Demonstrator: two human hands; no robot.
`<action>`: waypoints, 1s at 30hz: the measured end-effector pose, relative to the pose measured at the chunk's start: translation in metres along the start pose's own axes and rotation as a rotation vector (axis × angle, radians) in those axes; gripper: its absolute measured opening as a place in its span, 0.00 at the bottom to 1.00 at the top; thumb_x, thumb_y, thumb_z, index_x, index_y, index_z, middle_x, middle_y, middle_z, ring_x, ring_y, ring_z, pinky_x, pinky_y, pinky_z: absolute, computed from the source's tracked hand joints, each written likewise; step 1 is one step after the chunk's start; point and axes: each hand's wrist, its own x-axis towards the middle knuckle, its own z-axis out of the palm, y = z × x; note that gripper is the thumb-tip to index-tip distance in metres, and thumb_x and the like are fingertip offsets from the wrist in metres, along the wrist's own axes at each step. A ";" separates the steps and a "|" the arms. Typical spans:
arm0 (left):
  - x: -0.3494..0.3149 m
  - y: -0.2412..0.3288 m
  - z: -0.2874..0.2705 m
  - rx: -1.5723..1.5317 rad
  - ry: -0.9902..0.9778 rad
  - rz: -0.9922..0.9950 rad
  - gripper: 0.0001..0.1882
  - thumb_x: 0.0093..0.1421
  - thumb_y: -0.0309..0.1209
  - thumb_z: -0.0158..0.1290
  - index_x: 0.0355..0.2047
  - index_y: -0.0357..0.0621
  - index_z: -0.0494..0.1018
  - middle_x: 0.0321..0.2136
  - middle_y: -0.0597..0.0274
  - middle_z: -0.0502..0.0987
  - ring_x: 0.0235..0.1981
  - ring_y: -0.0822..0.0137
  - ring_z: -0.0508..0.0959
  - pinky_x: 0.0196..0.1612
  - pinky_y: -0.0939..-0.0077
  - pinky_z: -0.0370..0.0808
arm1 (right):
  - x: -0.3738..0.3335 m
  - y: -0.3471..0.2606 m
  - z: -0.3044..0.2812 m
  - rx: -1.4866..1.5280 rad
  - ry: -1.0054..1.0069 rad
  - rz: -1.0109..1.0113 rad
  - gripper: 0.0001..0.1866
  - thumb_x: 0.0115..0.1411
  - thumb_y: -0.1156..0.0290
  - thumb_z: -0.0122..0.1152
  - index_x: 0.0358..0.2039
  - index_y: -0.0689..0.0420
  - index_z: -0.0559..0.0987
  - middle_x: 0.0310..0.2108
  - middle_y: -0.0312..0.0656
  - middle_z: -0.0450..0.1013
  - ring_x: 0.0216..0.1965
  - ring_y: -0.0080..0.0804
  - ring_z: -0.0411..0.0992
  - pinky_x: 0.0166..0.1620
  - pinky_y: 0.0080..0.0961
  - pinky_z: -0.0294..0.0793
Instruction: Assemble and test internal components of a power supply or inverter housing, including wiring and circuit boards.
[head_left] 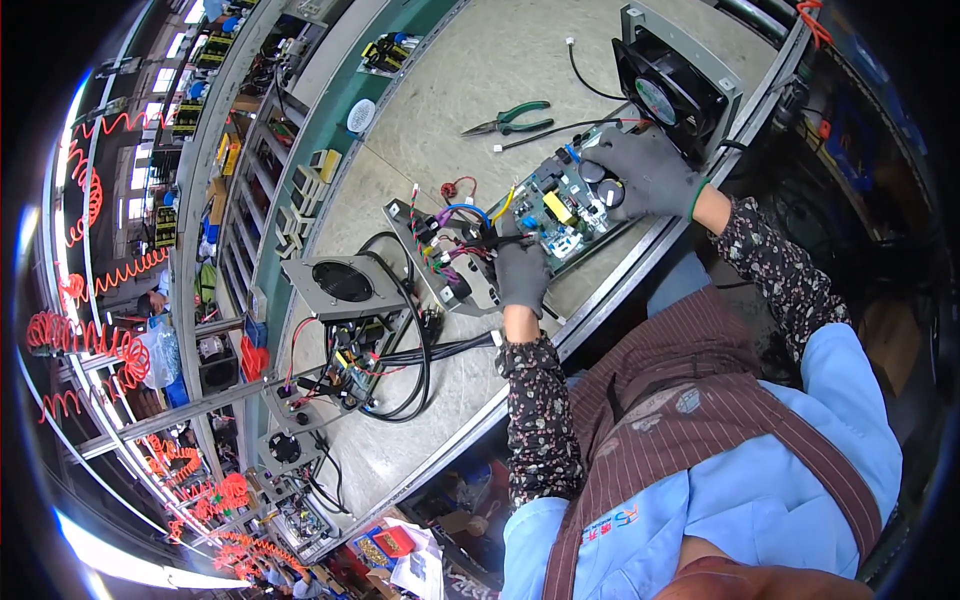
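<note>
Both gloved hands (522, 272) palm-down, fingers curled

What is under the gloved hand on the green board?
Under the right hand lies the green circuit board, with black round capacitors showing beside the fingers. What the palm covers cannot be seen.

Green-handled pliers (512, 118) lying on the grey desk (470, 70), a black square fan (668, 95) in its metal frame (upper right), a second fan assembly (343, 283) with black cables (415, 350), coiled orange hoses (90, 340) at left
</note>
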 end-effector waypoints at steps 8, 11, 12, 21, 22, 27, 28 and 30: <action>-0.026 0.000 -0.002 0.173 0.030 0.062 0.16 0.50 0.24 0.49 0.41 0.34 0.70 0.30 0.39 0.75 0.34 0.42 0.75 0.38 0.56 0.70 | -0.002 -0.007 0.001 -0.080 -0.047 0.073 0.40 0.34 0.60 0.70 0.53 0.47 0.67 0.42 0.44 0.64 0.42 0.40 0.70 0.41 0.38 0.72; -0.052 0.016 -0.001 0.214 0.020 0.150 0.20 0.49 0.23 0.50 0.44 0.36 0.69 0.36 0.42 0.73 0.39 0.45 0.73 0.41 0.58 0.70 | -0.003 -0.005 -0.002 -0.080 -0.076 0.089 0.41 0.34 0.60 0.71 0.53 0.47 0.67 0.43 0.44 0.63 0.42 0.40 0.71 0.41 0.37 0.72; -0.056 0.018 -0.002 0.185 0.057 0.219 0.21 0.48 0.23 0.51 0.46 0.37 0.68 0.39 0.43 0.73 0.40 0.46 0.73 0.41 0.59 0.70 | -0.004 -0.004 0.001 -0.080 -0.075 0.089 0.41 0.34 0.60 0.71 0.53 0.47 0.67 0.43 0.44 0.63 0.42 0.40 0.71 0.41 0.37 0.72; -0.064 0.021 0.002 0.265 0.166 0.328 0.22 0.49 0.24 0.53 0.47 0.40 0.67 0.39 0.50 0.71 0.39 0.49 0.73 0.40 0.62 0.70 | -0.004 0.000 0.012 0.007 0.053 0.078 0.39 0.31 0.59 0.69 0.49 0.49 0.70 0.41 0.39 0.64 0.39 0.35 0.70 0.41 0.34 0.66; -0.064 0.020 0.003 0.262 0.182 0.345 0.22 0.49 0.24 0.53 0.47 0.40 0.67 0.39 0.50 0.71 0.39 0.49 0.72 0.40 0.62 0.70 | -0.003 0.000 0.011 -0.008 0.038 0.075 0.39 0.31 0.59 0.69 0.50 0.49 0.70 0.41 0.40 0.64 0.40 0.36 0.70 0.42 0.34 0.66; -0.063 0.020 0.004 0.237 0.140 0.300 0.22 0.49 0.25 0.53 0.47 0.41 0.68 0.39 0.50 0.71 0.40 0.49 0.72 0.41 0.63 0.70 | -0.004 0.016 0.006 0.081 0.020 -0.031 0.40 0.37 0.57 0.68 0.54 0.49 0.66 0.45 0.43 0.65 0.43 0.41 0.70 0.45 0.36 0.70; -0.063 0.021 0.004 0.240 0.110 0.252 0.22 0.49 0.25 0.53 0.47 0.41 0.68 0.39 0.50 0.71 0.40 0.49 0.72 0.41 0.63 0.70 | -0.005 0.019 0.007 0.106 0.039 -0.074 0.38 0.40 0.56 0.65 0.54 0.51 0.66 0.45 0.44 0.66 0.44 0.42 0.70 0.46 0.35 0.70; -0.064 0.021 0.002 0.250 0.173 0.371 0.21 0.49 0.25 0.53 0.47 0.42 0.68 0.39 0.50 0.71 0.39 0.50 0.73 0.41 0.63 0.70 | -0.002 0.028 0.011 0.121 0.062 -0.111 0.36 0.44 0.55 0.63 0.54 0.52 0.66 0.45 0.45 0.67 0.44 0.43 0.70 0.47 0.35 0.69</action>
